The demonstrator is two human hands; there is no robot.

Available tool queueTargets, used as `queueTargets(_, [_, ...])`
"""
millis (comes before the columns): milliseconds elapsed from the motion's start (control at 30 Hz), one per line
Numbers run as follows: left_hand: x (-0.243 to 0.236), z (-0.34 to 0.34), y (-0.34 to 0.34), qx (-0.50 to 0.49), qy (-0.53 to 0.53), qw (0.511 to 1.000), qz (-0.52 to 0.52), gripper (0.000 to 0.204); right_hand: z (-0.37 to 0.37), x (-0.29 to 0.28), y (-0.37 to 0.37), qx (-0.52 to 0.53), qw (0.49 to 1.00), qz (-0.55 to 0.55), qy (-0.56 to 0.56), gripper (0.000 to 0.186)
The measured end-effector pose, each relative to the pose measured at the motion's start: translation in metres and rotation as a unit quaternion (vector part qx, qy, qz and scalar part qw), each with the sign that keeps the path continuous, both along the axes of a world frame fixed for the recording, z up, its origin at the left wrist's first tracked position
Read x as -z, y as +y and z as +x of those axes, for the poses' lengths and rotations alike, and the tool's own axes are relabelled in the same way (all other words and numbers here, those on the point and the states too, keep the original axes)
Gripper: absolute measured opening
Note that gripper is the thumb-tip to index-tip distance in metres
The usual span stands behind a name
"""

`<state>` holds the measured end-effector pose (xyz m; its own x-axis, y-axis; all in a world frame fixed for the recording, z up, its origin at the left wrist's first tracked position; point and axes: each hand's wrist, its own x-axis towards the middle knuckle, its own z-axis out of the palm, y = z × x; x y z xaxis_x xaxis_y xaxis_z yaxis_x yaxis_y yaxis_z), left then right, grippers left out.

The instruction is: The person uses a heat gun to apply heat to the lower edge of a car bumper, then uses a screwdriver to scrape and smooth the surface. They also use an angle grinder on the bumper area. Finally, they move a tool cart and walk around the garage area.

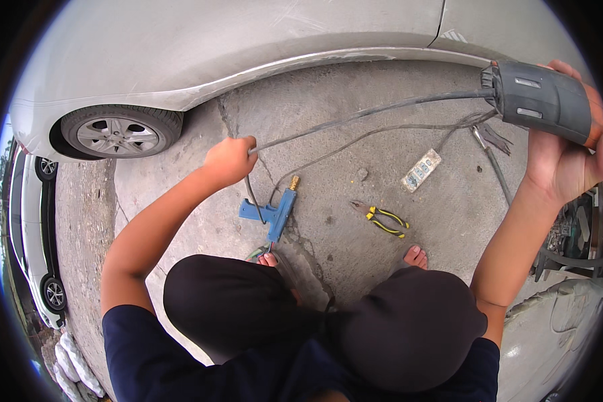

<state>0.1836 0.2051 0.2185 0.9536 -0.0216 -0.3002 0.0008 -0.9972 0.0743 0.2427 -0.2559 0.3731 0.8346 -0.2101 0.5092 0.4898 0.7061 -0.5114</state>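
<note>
Power tool body (543,100) at 2 o'clock: matt grey plastic. Cable (355,115): dull black rubber, apparently. Spot gun (275,213), 7 o'clock of centre: blue plastic, brass-coloured tip. Ground (328,154): rough cracked concrete. Car panel (201,40), 12 o'clock: dusty painted metal.

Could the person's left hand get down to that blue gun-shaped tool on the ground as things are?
Probably not at once. The left hand is closed around a dark cable, so it is busy. Otherwise the way looks free: the blue gun-shaped tool lies on bare concrete just below that hand, with nothing over it.
</note>
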Motion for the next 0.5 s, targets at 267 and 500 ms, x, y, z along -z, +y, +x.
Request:
queueTargets(267, [-0.157,-0.008,0.043,-0.197,0.029,0.977,-0.076,0.022,-0.044,0.011,0.023,-0.081,0.996,-0.008,0.036,0.067])
queueTargets(500, [-0.202,-0.041,0.113,-0.109,-0.397,0.905,0.105,0.029,-0.045,0.046,0.056,-0.159,0.978,0.071,0.117,0.066])
